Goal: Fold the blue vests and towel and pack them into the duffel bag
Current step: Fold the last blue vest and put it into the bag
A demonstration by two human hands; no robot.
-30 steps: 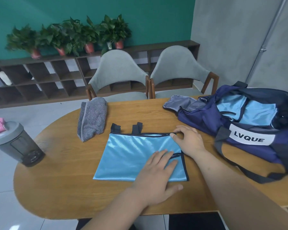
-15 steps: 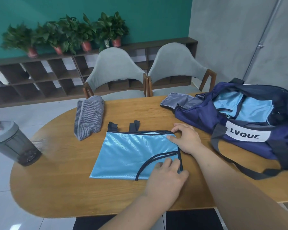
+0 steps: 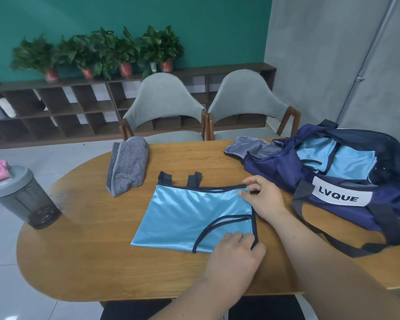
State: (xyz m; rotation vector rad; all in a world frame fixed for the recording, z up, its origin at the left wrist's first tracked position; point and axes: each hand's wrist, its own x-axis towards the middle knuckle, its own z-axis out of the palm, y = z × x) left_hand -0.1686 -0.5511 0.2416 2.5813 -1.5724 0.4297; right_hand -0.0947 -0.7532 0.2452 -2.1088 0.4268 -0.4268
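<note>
The shiny light-blue vest point(image 3: 189, 211) is showing dark navy trim, the folded striped towel point(image 3: 127, 167) is showing grey-and-white lines, and the navy duffel bag point(image 3: 275, 167) is bearing a white label point(image 3: 342, 195).

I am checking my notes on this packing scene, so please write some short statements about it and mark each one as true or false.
1. The duffel bag is open and light blue fabric lies inside it. True.
2. The striped towel is inside the bag. False: it lies on the table, to the left of the blue vest.
3. The left hand and the right hand both hold the vest at its right edge. True.
4. The vest hangs over the table's edge. False: it lies flat, wholly on the tabletop.
</note>
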